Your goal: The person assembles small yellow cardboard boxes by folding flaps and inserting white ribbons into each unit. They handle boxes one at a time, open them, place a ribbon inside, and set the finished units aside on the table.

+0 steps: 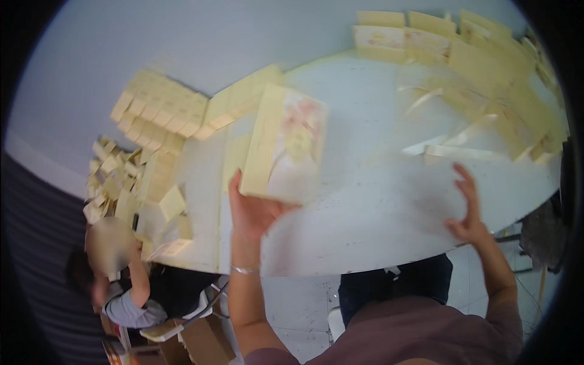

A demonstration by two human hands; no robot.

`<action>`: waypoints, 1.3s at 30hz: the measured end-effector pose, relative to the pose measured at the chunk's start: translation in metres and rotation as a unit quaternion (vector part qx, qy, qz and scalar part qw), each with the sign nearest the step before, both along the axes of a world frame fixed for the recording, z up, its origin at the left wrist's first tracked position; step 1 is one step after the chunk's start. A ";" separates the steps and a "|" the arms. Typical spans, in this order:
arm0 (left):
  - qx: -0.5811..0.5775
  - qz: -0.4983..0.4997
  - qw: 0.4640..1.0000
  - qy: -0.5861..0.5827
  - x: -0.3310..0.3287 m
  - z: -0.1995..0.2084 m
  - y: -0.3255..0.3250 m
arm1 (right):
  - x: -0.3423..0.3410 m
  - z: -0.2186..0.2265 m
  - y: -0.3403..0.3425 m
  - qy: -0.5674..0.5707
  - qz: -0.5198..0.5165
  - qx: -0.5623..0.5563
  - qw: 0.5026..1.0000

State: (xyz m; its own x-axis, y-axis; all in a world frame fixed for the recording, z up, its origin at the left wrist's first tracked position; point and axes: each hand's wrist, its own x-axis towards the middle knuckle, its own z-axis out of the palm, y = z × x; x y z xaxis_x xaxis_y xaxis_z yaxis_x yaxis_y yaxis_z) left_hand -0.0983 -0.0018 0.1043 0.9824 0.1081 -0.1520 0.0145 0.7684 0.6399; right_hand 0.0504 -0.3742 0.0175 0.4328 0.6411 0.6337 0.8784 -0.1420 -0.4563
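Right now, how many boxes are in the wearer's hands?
1: a pale yellow box with a floral print, held at its near end by the left hand. The open right hand holds none. Anything behind the box would be hidden.

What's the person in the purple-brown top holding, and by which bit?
A cream box with a flowery front: the left grip has it by its near end. The right grip is open, holding nothing.

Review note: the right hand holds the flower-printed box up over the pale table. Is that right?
Wrong hand: the head view shows the left hand holding the flower-printed box up over the pale table; the right hand is empty.
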 end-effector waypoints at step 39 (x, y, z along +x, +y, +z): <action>0.812 0.047 0.396 -0.426 0.115 -0.072 -0.159 | 0.001 0.057 -0.034 0.196 0.044 -0.080 0.976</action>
